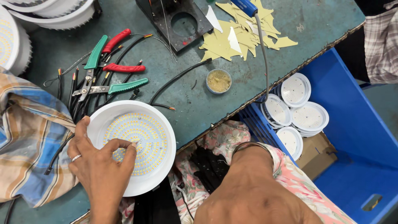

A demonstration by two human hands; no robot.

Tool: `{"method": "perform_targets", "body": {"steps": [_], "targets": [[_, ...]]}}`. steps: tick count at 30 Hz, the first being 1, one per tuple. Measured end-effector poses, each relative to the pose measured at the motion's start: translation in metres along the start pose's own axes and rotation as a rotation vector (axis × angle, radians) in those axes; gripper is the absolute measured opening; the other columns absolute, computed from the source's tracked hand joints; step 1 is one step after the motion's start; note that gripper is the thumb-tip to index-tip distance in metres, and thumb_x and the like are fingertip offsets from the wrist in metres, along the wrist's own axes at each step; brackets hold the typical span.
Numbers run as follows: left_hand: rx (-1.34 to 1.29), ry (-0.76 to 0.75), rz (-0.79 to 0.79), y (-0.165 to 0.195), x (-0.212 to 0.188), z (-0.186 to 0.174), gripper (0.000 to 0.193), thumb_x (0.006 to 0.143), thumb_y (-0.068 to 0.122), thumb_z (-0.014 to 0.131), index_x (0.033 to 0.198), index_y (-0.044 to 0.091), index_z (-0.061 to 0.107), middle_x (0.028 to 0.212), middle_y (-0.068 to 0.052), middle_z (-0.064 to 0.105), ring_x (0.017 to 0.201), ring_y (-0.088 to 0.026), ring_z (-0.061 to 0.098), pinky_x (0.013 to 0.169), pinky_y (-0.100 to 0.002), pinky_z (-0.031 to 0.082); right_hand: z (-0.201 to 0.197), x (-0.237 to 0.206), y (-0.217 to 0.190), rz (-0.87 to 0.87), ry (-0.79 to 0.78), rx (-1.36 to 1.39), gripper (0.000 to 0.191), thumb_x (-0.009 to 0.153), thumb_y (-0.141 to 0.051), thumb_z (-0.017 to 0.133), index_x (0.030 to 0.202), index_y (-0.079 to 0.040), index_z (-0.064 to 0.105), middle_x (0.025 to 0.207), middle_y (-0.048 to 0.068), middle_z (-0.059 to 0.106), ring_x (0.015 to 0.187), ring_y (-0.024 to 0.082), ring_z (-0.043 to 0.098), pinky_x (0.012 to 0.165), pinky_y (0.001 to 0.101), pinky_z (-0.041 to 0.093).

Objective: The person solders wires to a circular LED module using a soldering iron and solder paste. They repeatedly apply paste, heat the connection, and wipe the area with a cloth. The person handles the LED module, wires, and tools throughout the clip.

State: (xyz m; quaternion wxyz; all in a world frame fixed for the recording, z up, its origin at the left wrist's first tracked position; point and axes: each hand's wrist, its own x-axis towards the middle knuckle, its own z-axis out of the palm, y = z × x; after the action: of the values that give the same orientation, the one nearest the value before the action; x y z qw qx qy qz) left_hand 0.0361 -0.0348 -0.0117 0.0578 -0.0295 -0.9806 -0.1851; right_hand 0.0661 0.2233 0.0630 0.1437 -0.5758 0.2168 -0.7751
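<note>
A round white LED lamp (153,137) lies face up at the table's near edge, its disc of small yellow LEDs showing. My left hand (97,164), with a ring on one finger, lies over the lamp's left side. The thumb is on the rim and the bent fingertips press on the LED disc near its middle. My right forearm (248,191), with a bangle at the wrist, points down over floral cloth below the table edge. The right hand itself is hidden beyond the wrist.
Green-handled (93,62) and red-handled (122,67) pliers and black wires (178,76) lie behind the lamp. Also there: a small tin of paste (218,81), yellow paper scraps (236,39), a black fixture (182,23), more lamps (10,41) and a blue crate (356,137) of white covers (309,117).
</note>
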Motion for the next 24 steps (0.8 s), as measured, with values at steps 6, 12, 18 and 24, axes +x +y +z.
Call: {"method": "perform_targets", "body": {"steps": [6, 12, 18, 24], "targets": [[0.004, 0.002, 0.008, 0.0, 0.001, 0.0, 0.014, 0.073, 0.031, 0.082, 0.081, 0.02, 0.081, 0.163, -0.011, 0.036, 0.143, -0.048, 0.033, 0.104, -0.063, 0.036, -0.003, 0.002, 0.004, -0.004, 0.036, -0.015, 0.037, 0.102, -0.045, 0.05, 0.077, -0.017, 0.048, 0.069, 0.005, 0.053, 0.062, 0.029, 0.051, 0.058, 0.0465, 0.039], [0.005, -0.02, 0.007, 0.0, 0.004, -0.001, 0.014, 0.07, 0.031, 0.083, 0.079, 0.021, 0.081, 0.161, -0.013, 0.034, 0.141, -0.047, 0.033, 0.098, -0.064, 0.036, -0.019, -0.009, -0.008, 0.266, 0.65, -0.225, 0.03, 0.106, -0.039, 0.061, 0.085, -0.017, 0.06, 0.071, 0.001, 0.059, 0.064, 0.025, 0.055, 0.062, 0.0432, 0.046], [-0.029, 0.025, 0.043, 0.0, 0.008, -0.001, 0.012, 0.068, 0.029, 0.082, 0.075, 0.02, 0.08, 0.159, -0.012, 0.034, 0.139, -0.046, 0.034, 0.097, -0.064, 0.038, -0.185, -0.049, -0.04, -0.06, 1.439, -0.343, 0.045, 0.102, -0.008, 0.066, 0.138, -0.016, 0.039, 0.106, 0.003, 0.063, 0.083, 0.011, 0.06, 0.075, 0.0232, 0.053], [-0.064, 0.05, 0.078, -0.002, 0.007, -0.002, 0.01, 0.068, 0.026, 0.083, 0.075, 0.019, 0.079, 0.159, -0.014, 0.034, 0.137, -0.047, 0.035, 0.093, -0.063, 0.039, -0.279, -0.083, -0.072, 0.064, 1.332, -1.097, 0.029, 0.104, -0.003, 0.078, 0.116, 0.008, 0.054, 0.093, 0.009, 0.065, 0.074, 0.019, 0.065, 0.07, 0.0315, 0.053]]}}
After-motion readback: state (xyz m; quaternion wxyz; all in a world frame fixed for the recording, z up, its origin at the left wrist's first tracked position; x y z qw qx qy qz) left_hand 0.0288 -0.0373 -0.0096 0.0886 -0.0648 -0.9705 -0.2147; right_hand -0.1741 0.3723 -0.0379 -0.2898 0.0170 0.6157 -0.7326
